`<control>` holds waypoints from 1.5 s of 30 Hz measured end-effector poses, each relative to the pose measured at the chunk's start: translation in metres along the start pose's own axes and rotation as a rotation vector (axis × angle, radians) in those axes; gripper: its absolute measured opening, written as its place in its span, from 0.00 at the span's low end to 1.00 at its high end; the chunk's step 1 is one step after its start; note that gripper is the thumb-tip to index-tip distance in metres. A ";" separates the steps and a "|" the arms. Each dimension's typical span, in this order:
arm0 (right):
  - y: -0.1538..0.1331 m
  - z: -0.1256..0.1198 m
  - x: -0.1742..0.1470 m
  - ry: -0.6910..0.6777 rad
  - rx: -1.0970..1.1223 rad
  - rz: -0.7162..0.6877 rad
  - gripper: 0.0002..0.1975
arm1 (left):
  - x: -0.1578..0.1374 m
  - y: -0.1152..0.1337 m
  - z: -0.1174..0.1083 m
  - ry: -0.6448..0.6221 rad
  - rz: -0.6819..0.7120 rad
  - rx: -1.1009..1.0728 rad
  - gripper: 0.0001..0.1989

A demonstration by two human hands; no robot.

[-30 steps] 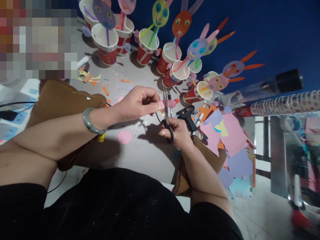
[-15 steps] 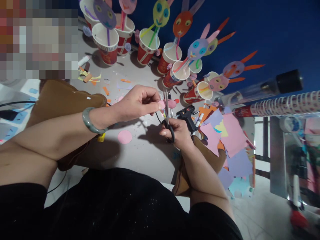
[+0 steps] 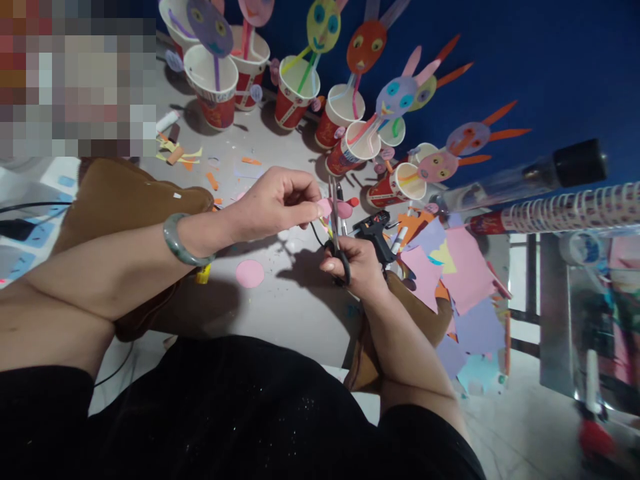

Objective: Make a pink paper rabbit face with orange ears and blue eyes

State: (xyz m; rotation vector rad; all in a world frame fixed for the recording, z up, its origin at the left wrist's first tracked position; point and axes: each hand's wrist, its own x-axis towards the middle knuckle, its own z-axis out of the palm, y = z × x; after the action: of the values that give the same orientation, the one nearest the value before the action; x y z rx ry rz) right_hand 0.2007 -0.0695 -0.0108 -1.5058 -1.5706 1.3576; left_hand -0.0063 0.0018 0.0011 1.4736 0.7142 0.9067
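Observation:
Between thumb and fingers my left hand (image 3: 287,200) pinches a small piece of pink paper (image 3: 325,207). My right hand (image 3: 361,267) grips a pair of scissors (image 3: 335,223) by its black handles, with the blades pointing away from me. The blades cross at the pink paper, and some pink shows on their right side too. Whether they are cutting into it I cannot tell. Below my left hand a pink paper circle (image 3: 249,274) lies flat on the table. Just beyond my right hand lies a black glue gun (image 3: 376,237).
Red paper cups (image 3: 295,100) with paper faces on straws stand along the back. Coloured paper sheets (image 3: 465,267) are heaped at the right. Orange and yellow scraps (image 3: 183,153) lie at the back left. A stack of cups (image 3: 565,210) extends at the right.
Hardly anything differs. The scissors and the pink paper show only a tiny shift, and both hands keep their grip.

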 end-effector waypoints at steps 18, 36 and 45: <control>0.000 0.000 0.001 -0.017 0.012 -0.006 0.34 | 0.001 0.001 -0.001 -0.029 0.017 0.033 0.09; -0.002 -0.003 -0.001 -0.021 -0.002 0.025 0.35 | 0.002 0.002 -0.004 -0.020 0.038 0.049 0.09; -0.002 -0.003 -0.001 -0.010 0.012 0.021 0.35 | 0.002 0.005 -0.005 -0.015 0.002 0.029 0.08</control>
State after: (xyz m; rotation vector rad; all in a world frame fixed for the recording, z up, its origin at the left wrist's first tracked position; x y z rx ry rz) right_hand 0.2029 -0.0692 -0.0082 -1.5150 -1.5536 1.3860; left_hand -0.0099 0.0055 0.0059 1.5055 0.7174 0.8896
